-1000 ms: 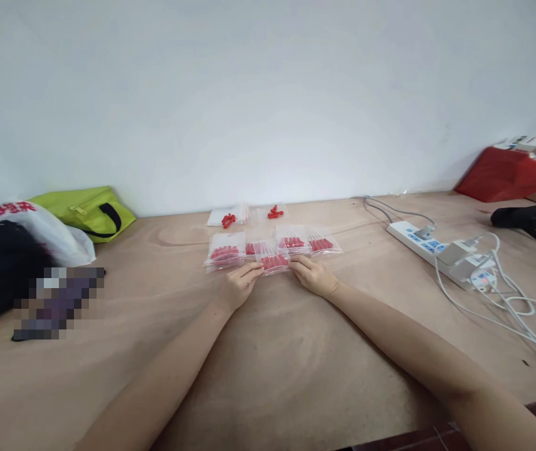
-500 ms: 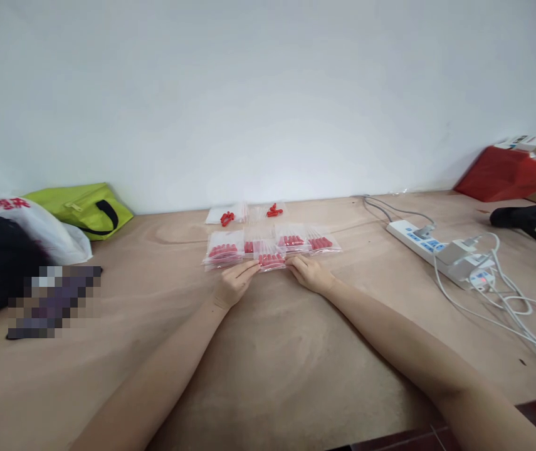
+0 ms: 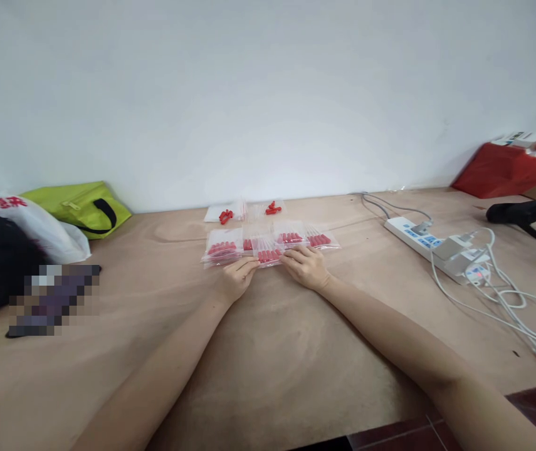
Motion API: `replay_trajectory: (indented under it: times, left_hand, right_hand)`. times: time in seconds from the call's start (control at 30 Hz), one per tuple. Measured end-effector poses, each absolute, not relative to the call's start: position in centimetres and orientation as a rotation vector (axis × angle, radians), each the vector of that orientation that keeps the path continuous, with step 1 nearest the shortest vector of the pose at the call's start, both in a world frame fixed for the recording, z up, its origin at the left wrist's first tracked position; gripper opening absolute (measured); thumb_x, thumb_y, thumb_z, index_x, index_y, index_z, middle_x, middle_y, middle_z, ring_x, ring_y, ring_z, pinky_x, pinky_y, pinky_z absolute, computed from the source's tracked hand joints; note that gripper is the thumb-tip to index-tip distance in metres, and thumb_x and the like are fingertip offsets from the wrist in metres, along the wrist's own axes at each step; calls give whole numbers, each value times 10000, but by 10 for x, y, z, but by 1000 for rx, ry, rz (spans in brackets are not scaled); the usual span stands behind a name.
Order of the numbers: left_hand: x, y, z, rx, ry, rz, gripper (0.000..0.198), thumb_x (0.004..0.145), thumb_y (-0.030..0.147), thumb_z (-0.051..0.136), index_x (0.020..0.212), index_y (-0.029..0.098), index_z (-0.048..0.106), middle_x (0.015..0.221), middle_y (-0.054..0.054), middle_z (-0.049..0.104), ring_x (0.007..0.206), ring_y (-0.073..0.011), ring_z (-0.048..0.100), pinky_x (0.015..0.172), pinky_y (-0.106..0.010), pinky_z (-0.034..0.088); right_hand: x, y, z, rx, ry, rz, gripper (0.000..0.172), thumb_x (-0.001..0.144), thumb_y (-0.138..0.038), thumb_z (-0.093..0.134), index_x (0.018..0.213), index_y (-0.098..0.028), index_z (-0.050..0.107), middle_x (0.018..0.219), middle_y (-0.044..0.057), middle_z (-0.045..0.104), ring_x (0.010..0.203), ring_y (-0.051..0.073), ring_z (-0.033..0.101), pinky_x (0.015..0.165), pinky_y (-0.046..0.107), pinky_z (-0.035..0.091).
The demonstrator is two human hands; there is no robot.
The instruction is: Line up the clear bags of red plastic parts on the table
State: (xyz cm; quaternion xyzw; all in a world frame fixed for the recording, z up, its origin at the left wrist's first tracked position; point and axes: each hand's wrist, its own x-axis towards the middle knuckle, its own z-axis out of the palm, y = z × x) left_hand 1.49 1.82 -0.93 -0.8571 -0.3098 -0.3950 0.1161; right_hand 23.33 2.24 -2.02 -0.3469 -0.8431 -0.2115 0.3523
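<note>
Head view. Row of small clear bags of red pieces runs left to right across the desk point(image 3: 296, 376), its long axis square to the forearms. The middle bag point(image 3: 269, 255) lies at the near edge of that row, straight ahead of both hands and between them. Left hand point(image 3: 237, 279) comes in from the near left, fingers loosely curled, tips at the bag's left near corner; cannot tell whether it pinches the plastic or only touches it. Right hand point(image 3: 306, 266) comes in from the near right, fingers stretched flat, tips resting on the bag's right edge and gripping nothing. Both hands sit about equally close. Left end bag point(image 3: 220, 248) and right end bag point(image 3: 319, 240) flank the middle one. Loose red pieces point(image 3: 225, 217) lie farther back, near the wall.
</note>
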Motion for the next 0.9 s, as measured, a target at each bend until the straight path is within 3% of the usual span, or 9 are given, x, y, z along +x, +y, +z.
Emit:
replay_trajectory:
  times: [0.37,0.67,0.9]
  left_hand:
    - [14,22,-12,-2496,-889,-1152,199,849,197,419,856,171,617,864,-45,659,796,-126,631,728,-243,544]
    - [13,16,-11,-2488,-829,-1191,229,804,70,404,851,158,610,869,-50,654,793,-123,625,726,-240,534]
    - [16,13,-6,-2505,-817,-1263,160,802,95,456,820,154,603,836,-46,652,764,-115,623,697,-218,525]
  right_hand:
    - [193,30,-17,-680,-2290,-712,237,877,-161,366,853,-194,599,779,38,626,747,137,518,596,284,344]
    - [198,29,-15,-611,-2279,-849,265,880,-145,325,867,-178,587,781,42,613,718,132,495,598,291,334]
    - [216,28,-14,-707,-2195,-931,228,876,-148,351,825,-160,573,767,30,606,720,123,491,695,300,315]
